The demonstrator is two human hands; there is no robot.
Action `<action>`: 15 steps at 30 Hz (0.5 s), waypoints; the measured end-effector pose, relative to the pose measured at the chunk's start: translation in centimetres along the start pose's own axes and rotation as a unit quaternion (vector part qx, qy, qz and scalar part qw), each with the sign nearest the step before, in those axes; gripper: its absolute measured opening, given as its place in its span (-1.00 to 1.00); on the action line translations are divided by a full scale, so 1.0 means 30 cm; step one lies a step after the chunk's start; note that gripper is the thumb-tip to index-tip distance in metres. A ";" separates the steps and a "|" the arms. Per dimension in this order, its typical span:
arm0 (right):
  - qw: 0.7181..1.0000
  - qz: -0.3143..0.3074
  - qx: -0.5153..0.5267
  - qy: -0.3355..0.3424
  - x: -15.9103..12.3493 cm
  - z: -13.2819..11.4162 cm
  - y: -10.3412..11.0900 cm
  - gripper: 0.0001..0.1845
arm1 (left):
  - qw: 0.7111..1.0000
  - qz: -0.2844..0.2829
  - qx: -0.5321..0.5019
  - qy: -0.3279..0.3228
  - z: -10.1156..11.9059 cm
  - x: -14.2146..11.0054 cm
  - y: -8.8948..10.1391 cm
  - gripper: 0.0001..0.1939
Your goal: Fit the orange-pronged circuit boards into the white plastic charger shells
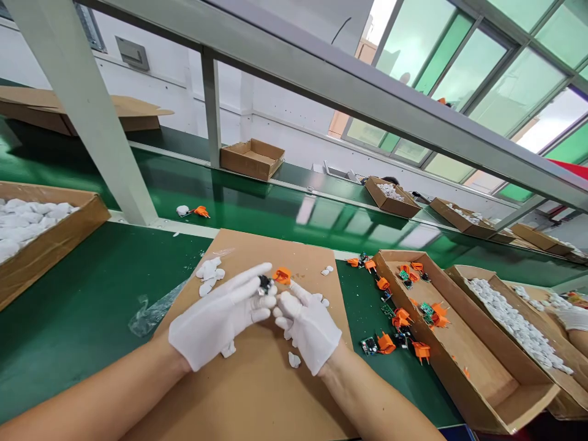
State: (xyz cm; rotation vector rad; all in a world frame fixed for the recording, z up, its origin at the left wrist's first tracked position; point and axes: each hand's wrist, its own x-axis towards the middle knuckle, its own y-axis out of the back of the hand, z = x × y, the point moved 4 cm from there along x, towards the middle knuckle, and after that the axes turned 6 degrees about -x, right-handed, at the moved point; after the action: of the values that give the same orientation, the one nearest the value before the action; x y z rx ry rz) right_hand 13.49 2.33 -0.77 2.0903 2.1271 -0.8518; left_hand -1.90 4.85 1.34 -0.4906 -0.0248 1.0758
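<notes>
Both my hands wear white gloves and meet over a brown cardboard sheet (257,392). My left hand (220,318) is closed round a small part with an orange plug piece (282,275) and a dark component at its fingertips. My right hand (307,324) pinches the same part from the right, fingers curled. A small heap of white plastic shells (209,275) lies on the cardboard just left of my left hand. Two loose white pieces (294,359) lie under my hands.
A cardboard box (487,392) with orange plug and green circuit board assemblies (404,318) sits right; more lie beside it. Boxes of white shells stand far right (519,331) and far left (27,226). Another person's gloved hand (572,318) shows at right. A green conveyor (257,208) runs behind.
</notes>
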 end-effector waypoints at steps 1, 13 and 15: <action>1.000 -0.016 0.017 0.002 0.005 0.002 -0.001 -0.28 | 0.999 0.017 0.031 -0.035 0.004 0.012 0.028 -0.46; 0.999 -0.041 -0.003 0.029 0.037 -0.073 0.089 -0.45 | 0.867 -0.056 0.404 -0.285 -0.008 0.039 0.125 -0.42; 0.994 -0.108 0.014 0.027 0.032 -0.089 0.081 -0.48 | 0.852 -0.063 0.419 -0.308 -0.019 0.040 0.132 -0.41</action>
State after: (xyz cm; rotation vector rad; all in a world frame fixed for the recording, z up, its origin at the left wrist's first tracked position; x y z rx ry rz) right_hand 16.59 4.14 0.28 1.9403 2.4179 -0.8578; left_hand -4.51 7.16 -0.99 0.6521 -0.1443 0.9660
